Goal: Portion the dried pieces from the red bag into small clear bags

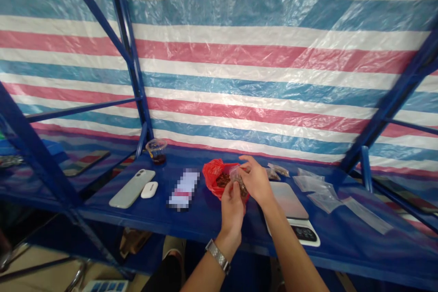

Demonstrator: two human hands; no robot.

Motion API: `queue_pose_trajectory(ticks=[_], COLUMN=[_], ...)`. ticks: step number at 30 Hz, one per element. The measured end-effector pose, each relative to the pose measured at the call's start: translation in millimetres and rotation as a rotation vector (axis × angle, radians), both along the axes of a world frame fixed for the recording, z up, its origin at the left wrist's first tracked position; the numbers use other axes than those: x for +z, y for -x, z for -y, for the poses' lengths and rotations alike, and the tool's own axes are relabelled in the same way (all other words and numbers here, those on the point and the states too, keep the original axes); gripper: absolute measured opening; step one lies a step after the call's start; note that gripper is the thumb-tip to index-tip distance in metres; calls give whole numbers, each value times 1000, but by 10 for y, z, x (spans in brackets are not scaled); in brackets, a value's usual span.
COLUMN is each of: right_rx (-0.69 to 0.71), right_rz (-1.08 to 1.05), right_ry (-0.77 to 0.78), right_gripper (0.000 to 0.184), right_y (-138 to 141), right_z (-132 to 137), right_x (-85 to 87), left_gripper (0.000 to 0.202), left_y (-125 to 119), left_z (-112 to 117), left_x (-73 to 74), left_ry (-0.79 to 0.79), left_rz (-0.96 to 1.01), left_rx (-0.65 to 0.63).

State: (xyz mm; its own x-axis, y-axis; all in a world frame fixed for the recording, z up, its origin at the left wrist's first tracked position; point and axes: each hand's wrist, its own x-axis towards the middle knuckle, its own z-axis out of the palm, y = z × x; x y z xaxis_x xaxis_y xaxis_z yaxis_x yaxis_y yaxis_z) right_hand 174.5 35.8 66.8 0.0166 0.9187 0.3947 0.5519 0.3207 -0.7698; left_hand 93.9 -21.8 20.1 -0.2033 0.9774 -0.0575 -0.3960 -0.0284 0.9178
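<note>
Between my two hands is a small clear zip bag (243,188) with brownish bits inside. My left hand (232,203) pinches its lower left side, and a metal-band watch sits on that wrist. My right hand (255,178) grips the bag's upper edge from the right, its index finger raised. Both hands are over a red plastic bag (212,174), which lies open with dark reddish-brown pieces (223,179) in it. Just right of my right hand, a kitchen scale (290,200) is partly covered by my forearm. Behind it lie filled small bags (278,169).
Flat clear bags (318,187) are spread at the right of the blue shelf (205,226). On the left are a pale phone (132,188), a white earbud case (149,190), a pixelated lit screen (185,189) and a plastic cup (156,151) with dark liquid. Blue metal posts (128,54) frame the shelf.
</note>
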Motion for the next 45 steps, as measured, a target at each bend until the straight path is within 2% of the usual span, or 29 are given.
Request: queue_pose_trajectory(ticks=[4,11,14,17,20,23,25,30,32,36,39,45], right_rx=[-27,26,81,211,266,186,95,-177,-277,-378,-425,-450], right_rz=[82,20,-100,-230,-304,-318,-278,4,133,237,243,257], right_ry=[45,64,81,107,90,65,80,191,204,118,78,179], right_gripper=[39,37,35,35,36,36,37,23,25,37,32,27], right_y=[96,108,-42,-264,-477,-716,-936,-1563,-1724,-1875,-1960,-2071], right_z=[-42,-79,-34,90,242,329,335,279,273,291,318,389], right_x=[1,-116,-154,-111,-6,69,53,-226,-354,-479,-481,-479], left_gripper=[60,61,55,51,52,53,54,54,53,52,49,46], left_y=[85,143,163,196,202,167,138,111,112,105,86,32], left_z=[28,4,3,84,222,335,370,360,346,327,320,315], left_x=[3,-30,-33,39,142,207,225,250,251,222,200,174], left_ry=[54,80,42,-109,-227,-276,-265,-235,-222,-246,-274,-247], left_rz=[20,-21,-202,-472,-709,-854,-908,-960,-968,-951,-924,-948], left_rx=[-22,-64,17,96,43,11,25,31,37,58,72,56])
